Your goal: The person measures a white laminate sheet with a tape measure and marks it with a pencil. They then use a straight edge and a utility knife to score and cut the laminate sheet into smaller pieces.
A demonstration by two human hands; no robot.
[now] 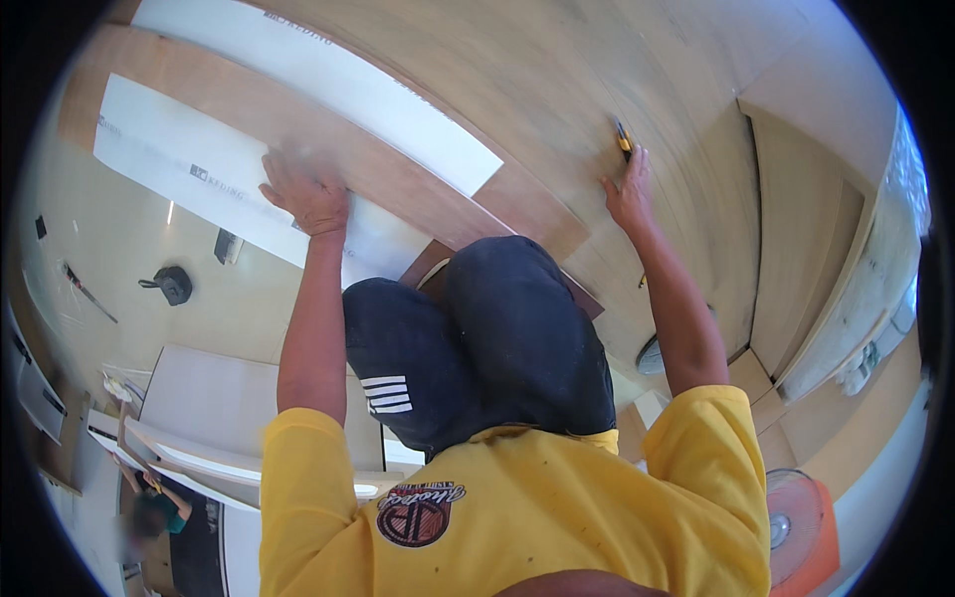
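Note:
My left hand (306, 195) lies with fingers spread on the near edge of a long brown board (388, 164) and the white-filmed panel strip (189, 159) beside it. My right hand (630, 191) reaches out over the wood-grain panel (557, 80) on the right. Its thumb stands apart from the fingers. At its fingertips is a slim yellow-and-black tool (624, 141) that looks like a utility knife, its thin end pointing away from me. A second white-filmed strip (398, 99) lies beyond the brown board. My knees in dark trousers are bent close to the boards.
On the floor to the left are a dark tape measure (173, 286), a small box-like piece (228, 246) and a long thin tool (90, 294). White panels (214, 398) lie behind those. An orange fan (801, 532) stands at lower right; another person (159, 507) works at lower left.

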